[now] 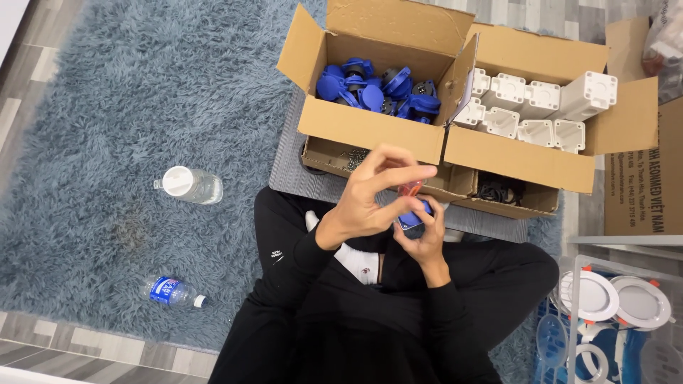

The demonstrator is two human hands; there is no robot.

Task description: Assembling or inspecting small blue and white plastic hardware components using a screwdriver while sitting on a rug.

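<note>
Shaggy blue-grey rug (142,107) covers the floor, two cardboard boxes (370,128) at its far side — one of blue parts, one of white. Near the lap, the right hand (425,238) grips a small blue part (411,222); the left hand (370,199) pinches an orange piece (410,188) just above it.

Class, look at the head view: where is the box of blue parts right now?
The box of blue parts sits top centre on the grey board, just left of the box of white parts, beyond the person's raised hands.
</note>
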